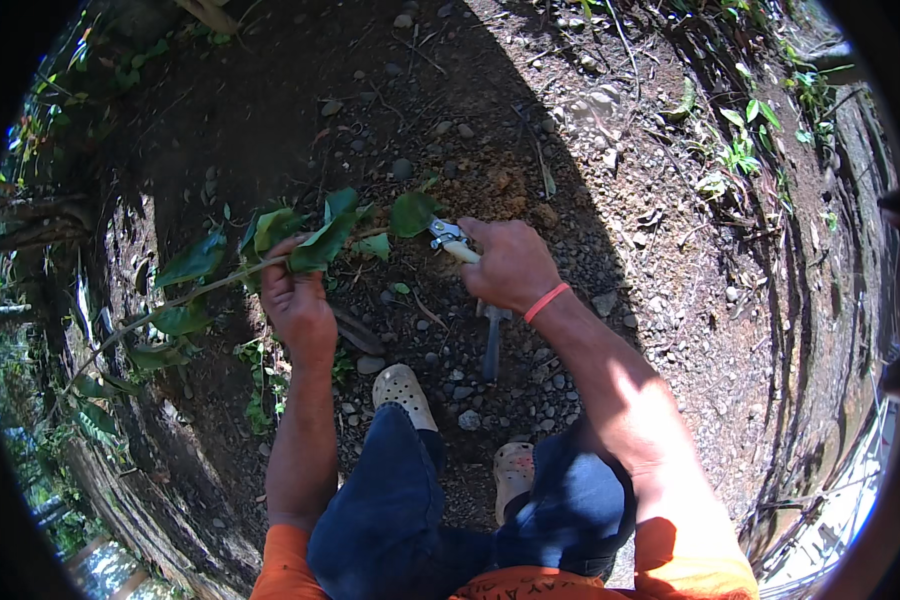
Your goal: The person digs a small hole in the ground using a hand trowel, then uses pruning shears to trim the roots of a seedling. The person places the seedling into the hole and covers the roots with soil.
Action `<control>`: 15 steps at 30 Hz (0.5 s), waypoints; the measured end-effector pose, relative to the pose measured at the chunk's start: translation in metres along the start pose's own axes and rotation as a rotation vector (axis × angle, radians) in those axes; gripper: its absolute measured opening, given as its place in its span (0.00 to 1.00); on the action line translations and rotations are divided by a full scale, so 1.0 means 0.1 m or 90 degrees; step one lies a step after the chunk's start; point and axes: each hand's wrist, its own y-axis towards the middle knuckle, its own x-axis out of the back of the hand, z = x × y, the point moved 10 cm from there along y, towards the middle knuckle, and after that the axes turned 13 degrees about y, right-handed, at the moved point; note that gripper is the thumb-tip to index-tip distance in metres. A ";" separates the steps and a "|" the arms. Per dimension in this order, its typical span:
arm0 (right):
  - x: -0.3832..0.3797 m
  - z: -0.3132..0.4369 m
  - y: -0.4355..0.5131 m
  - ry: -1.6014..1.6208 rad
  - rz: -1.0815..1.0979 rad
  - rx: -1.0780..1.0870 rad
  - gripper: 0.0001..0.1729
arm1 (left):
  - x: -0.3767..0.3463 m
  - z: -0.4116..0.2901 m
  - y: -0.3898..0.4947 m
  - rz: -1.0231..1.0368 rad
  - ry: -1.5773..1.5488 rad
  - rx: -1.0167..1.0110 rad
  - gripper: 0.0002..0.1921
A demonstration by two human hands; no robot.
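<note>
My left hand (298, 304) grips a long leafy stem (195, 291) between thumb and fingers. The stem runs from the lower left up to the right, with broad green leaves (330, 238) along it. In my right hand (511, 262) is a pair of pruning shears (450, 238) with pale handles. The metal head of the shears is at the stem's right end, beside a round leaf (412, 214); whether the blades touch the stem I cannot tell. Below my right hand, a hand tool with a dark handle (492, 349) lies on the ground, its upper part partly hidden.
Pebbly soil (457, 150) spreads around me, half in shade. My feet stand in beige perforated clogs (405, 394). Small green plants (742, 150) grow at the right, and low leaves (259, 390) at the left. Branches (37, 225) jut in at the far left.
</note>
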 end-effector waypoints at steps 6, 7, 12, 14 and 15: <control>0.34 -0.31 -0.04 0.055 -0.129 -0.116 0.32 | -0.03 -0.01 0.00 -0.011 0.033 0.016 0.10; 0.44 -0.38 -0.06 0.046 -0.150 -0.132 0.32 | -0.04 -0.02 0.00 -0.012 0.011 0.010 0.10; 0.41 -0.41 -0.16 0.073 0.015 -0.075 0.34 | -0.05 0.02 0.05 -0.042 -0.004 0.022 0.10; 0.36 -0.22 -0.21 0.057 0.026 0.021 0.35 | -0.08 0.03 0.04 -0.042 -0.015 0.021 0.10; 0.34 -0.16 -0.23 0.050 0.019 0.031 0.35 | -0.12 0.03 0.03 -0.035 -0.020 0.019 0.10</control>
